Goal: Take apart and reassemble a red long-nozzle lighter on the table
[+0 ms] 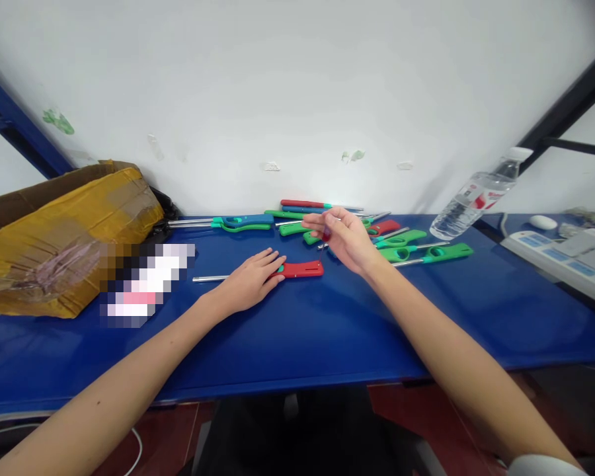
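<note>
Head camera view: On a blue counter [297, 337], the left hand [250, 281], fingers across and thumb alongside, holds a red lighter [302, 269] while the right hand [352, 241] pinches a small dark-red piece [326, 231], partly hiding a cluster of lighters [387, 254] behind. At left sits a taped box [69, 244], contents hidden; at right, a clear bottle [476, 195] holds liquid.

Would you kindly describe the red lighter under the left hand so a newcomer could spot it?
On the blue table, find the left hand. Beneath it lies the red lighter, the only red one in front of the clustered lighters.
</note>
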Demonstrator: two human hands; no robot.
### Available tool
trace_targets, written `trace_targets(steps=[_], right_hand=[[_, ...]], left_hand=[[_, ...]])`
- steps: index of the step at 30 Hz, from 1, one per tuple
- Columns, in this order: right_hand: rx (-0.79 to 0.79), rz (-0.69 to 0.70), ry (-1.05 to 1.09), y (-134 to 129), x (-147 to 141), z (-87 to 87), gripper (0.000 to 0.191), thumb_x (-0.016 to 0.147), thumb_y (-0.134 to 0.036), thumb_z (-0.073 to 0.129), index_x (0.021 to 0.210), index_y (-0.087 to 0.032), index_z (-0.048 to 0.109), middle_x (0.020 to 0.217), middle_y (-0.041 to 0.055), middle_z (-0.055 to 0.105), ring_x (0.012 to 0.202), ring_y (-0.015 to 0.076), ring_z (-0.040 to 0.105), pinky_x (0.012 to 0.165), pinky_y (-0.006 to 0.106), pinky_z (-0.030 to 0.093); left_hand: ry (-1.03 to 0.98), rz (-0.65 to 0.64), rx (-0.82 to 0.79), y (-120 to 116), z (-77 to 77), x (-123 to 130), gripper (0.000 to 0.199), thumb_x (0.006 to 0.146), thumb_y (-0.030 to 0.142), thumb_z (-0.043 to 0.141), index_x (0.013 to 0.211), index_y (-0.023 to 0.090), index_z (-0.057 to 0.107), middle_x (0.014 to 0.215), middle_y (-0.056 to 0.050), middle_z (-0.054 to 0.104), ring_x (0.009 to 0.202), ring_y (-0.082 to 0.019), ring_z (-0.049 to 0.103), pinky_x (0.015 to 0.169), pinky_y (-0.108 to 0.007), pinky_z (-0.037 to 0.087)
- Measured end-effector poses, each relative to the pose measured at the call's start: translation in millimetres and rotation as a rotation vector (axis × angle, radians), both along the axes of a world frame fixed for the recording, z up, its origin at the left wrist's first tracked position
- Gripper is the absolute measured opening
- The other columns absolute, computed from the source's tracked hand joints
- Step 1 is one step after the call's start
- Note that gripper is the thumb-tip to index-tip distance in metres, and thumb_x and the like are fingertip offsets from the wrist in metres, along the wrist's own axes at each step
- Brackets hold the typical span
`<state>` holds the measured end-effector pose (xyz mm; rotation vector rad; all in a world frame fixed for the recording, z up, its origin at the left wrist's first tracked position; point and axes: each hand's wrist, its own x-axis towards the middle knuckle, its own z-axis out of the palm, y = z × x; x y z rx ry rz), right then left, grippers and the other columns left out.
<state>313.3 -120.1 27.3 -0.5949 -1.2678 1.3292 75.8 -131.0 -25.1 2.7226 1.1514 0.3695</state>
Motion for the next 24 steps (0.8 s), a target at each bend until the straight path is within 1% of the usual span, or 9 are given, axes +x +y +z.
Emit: trace_targets(steps=[3, 6, 8, 12, 15, 17, 19, 21, 24], right_hand=[[-0.026, -0.008, 0.03, -2, -4, 2.8, 0.042, 0.066, -0.048, 0.084, 0.079, -0.023, 0.053, 0.066, -0.0053, 0.059, 0.064, 0.0121, 0.058, 0.067, 0.027, 0.049], [-0.061, 0.003, 0.039, -1, -4, 5.8, 0.036, 0.078, -0.055, 0.072, 0.078, -0.023, 0.056, 0.055, -0.0084, 0.037, 0.049, 0.0093, 0.041, 0.056, 0.026, 0.044], [-0.073, 0.015, 0.022, 1, -2, 5.9, 0.037, 0.086, -0.06, 0.06, 0.081, -0.023, 0.061, 0.056, -0.0071, 0.034, 0.048, 0.01, 0.039, 0.054, 0.027, 0.043], [-0.028, 0.007, 0.04, 5, 2, 1.4, 0.034, 0.081, -0.056, 0.069, 0.084, -0.022, 0.063, 0.064, -0.0044, 0.051, 0.057, 0.0105, 0.052, 0.058, 0.026, 0.045], [-0.018, -0.035, 0.037, 4, -1, -1.7, 0.039, 0.073, -0.054, 0.078, 0.083, -0.022, 0.058, 0.082, -0.0001, 0.067, 0.075, 0.0136, 0.064, 0.066, 0.026, 0.048], [-0.021, -0.067, 0.031, 3, -6, -2.0, 0.043, 0.069, -0.053, 0.082, 0.082, -0.023, 0.054, 0.083, -0.0005, 0.07, 0.077, 0.0143, 0.066, 0.067, 0.026, 0.048], [-0.017, -0.074, 0.046, 2, -11, -1.3, 0.045, 0.067, -0.05, 0.084, 0.08, -0.023, 0.051, 0.068, -0.0055, 0.062, 0.063, 0.011, 0.06, 0.061, 0.024, 0.045], [-0.016, -0.051, 0.076, 2, -13, 0.0, 0.042, 0.07, -0.051, 0.082, 0.078, -0.023, 0.052, 0.055, -0.0097, 0.045, 0.048, 0.0075, 0.044, 0.053, 0.022, 0.04], [-0.032, -0.013, 0.079, 4, -9, 1.9, 0.039, 0.083, -0.061, 0.065, 0.078, -0.022, 0.059, 0.053, -0.0089, 0.031, 0.043, 0.0074, 0.032, 0.049, 0.024, 0.039]], left_hand=[[0.002, -0.005, -0.008, 0, -0.9, -1, 0.055, 0.102, 0.045, 0.031, 0.147, 0.014, 0.042, 0.153, -0.015, 0.04, 0.145, -0.028, 0.031, 0.118, -0.049, 0.03], [0.025, 0.002, -0.025, 2, -0.7, 0, 0.056, 0.102, 0.045, 0.032, 0.146, 0.012, 0.041, 0.153, -0.016, 0.039, 0.145, -0.03, 0.031, 0.118, -0.049, 0.029], [0.04, 0.009, -0.026, 2, 0.2, 1, 0.057, 0.102, 0.044, 0.033, 0.146, 0.01, 0.042, 0.152, -0.017, 0.04, 0.145, -0.031, 0.03, 0.117, -0.049, 0.029], [0.048, 0.011, -0.014, 0, 2.4, 2, 0.056, 0.101, 0.043, 0.035, 0.144, 0.009, 0.044, 0.151, -0.018, 0.042, 0.145, -0.031, 0.031, 0.117, -0.047, 0.03], [0.051, 0.025, 0.0, -1, 3.1, 4, 0.055, 0.101, 0.042, 0.037, 0.143, 0.008, 0.045, 0.15, -0.018, 0.044, 0.144, -0.03, 0.034, 0.117, -0.046, 0.03], [0.037, 0.023, 0.004, -1, 3.2, 4, 0.054, 0.101, 0.042, 0.038, 0.143, 0.009, 0.046, 0.149, -0.018, 0.044, 0.143, -0.03, 0.035, 0.117, -0.047, 0.031], [0.005, 0.013, 0.004, -1, 3.5, 3, 0.054, 0.101, 0.043, 0.039, 0.143, 0.011, 0.047, 0.149, -0.017, 0.045, 0.142, -0.03, 0.037, 0.116, -0.048, 0.032], [-0.024, 0.006, -0.002, 1, 4.2, 2, 0.054, 0.1, 0.045, 0.04, 0.142, 0.013, 0.048, 0.147, -0.017, 0.047, 0.141, -0.029, 0.039, 0.116, -0.048, 0.034], [-0.035, 0.011, -0.014, 3, 5.3, 1, 0.054, 0.099, 0.047, 0.042, 0.142, 0.014, 0.05, 0.145, -0.016, 0.051, 0.139, -0.029, 0.042, 0.114, -0.047, 0.036]])
